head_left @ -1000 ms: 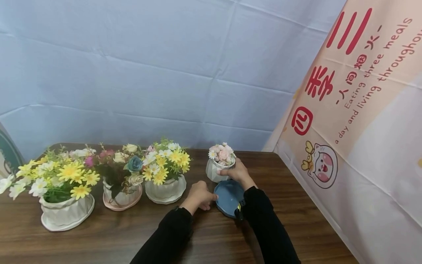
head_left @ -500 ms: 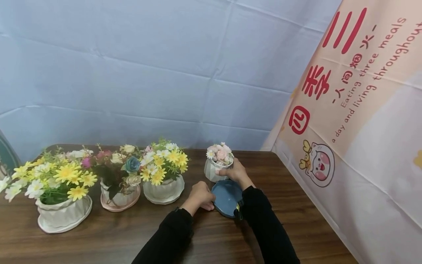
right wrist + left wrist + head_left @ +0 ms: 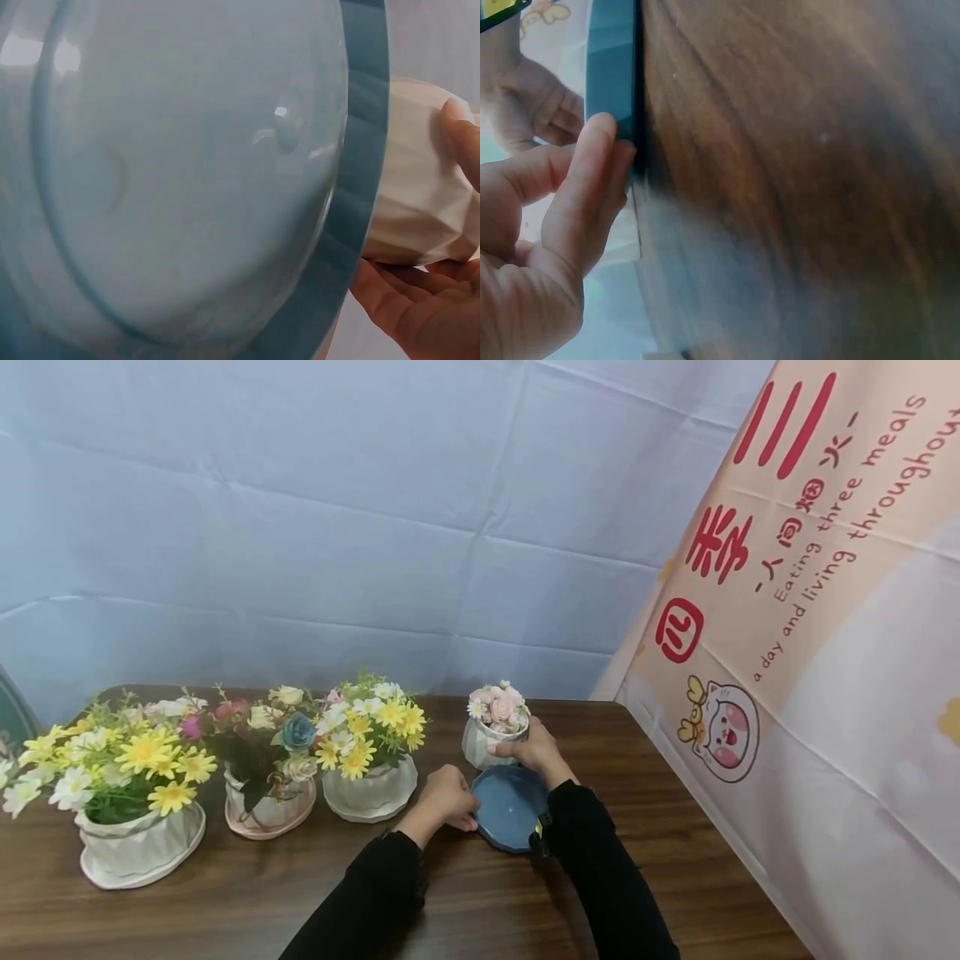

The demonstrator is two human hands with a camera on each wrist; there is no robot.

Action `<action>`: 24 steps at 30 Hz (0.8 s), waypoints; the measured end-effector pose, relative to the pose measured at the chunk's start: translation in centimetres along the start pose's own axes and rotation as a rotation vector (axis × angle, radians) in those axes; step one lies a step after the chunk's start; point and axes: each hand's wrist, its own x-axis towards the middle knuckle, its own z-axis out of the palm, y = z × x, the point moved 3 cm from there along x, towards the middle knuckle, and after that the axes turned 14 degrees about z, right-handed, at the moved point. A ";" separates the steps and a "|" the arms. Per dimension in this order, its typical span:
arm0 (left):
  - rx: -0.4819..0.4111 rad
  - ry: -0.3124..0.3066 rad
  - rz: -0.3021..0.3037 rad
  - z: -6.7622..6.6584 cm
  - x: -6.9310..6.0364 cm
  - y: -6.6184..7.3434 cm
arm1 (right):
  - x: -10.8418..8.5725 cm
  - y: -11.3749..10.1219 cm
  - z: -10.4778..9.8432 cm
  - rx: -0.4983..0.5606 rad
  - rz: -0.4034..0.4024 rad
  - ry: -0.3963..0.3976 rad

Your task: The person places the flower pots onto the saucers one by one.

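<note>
In the head view, a round blue saucer (image 3: 512,808) lies on the wooden table in front of a small white faceted pot (image 3: 480,743) with pink and white flowers (image 3: 498,706). My left hand (image 3: 444,800) pinches the saucer's left rim; in the left wrist view its fingers (image 3: 592,180) lie against the outer side, with the thumb partly hidden. My right hand (image 3: 542,752) grips the pot from the right, thumb in front. The right wrist view shows the thumb (image 3: 461,135) and curled fingers round the pot's side, behind the saucer.
Left of my hands stand three flowerpots on saucers: one with yellow and white daisies (image 3: 375,785), one with mixed roses (image 3: 270,806), and a larger yellow-and-white one (image 3: 138,843). A pale cloth (image 3: 337,527) hangs behind; a printed cloth (image 3: 750,735) borders the right.
The head view has shifted slightly. My left hand moves a little left, still at the saucer's rim, and the saucer shifts slightly with it. My right hand keeps its grip on the pot.
</note>
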 end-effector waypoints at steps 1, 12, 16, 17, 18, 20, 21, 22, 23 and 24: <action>0.019 0.000 0.002 -0.1 0.0 0.1 | 0.0 0.0 0.0 0.001 -0.003 0.000; 0.179 0.020 0.033 -1.5 -0.4 0.8 | 0.0 0.1 -0.1 0.020 -0.003 -0.002; 0.238 0.012 0.013 -2.0 -0.4 0.7 | 0.0 0.0 -0.1 0.030 -0.015 -0.012; 0.254 0.005 0.005 -2.1 -0.4 0.5 | 0.0 0.1 -0.1 0.033 -0.016 -0.015; 0.267 -0.001 -0.003 -2.2 -0.4 0.4 | -0.1 0.1 -0.1 0.036 -0.018 -0.018; 0.284 -0.012 -0.020 -2.3 -0.4 0.1 | -0.1 0.1 -0.1 0.043 -0.019 -0.025; 0.284 -0.015 -0.025 -2.4 -0.4 0.1 | -0.2 0.1 -0.1 0.044 -0.022 -0.025; 0.286 -0.018 -0.031 -2.4 -0.4 0.0 | -0.2 0.1 -0.1 0.044 -0.022 -0.025; 0.286 -0.022 -0.036 -2.4 -0.4 -0.1 | -0.2 0.1 -0.2 0.046 -0.024 -0.024; 0.285 -0.024 -0.039 -2.5 -0.5 -0.2 | -0.2 0.0 -0.2 0.047 -0.024 -0.026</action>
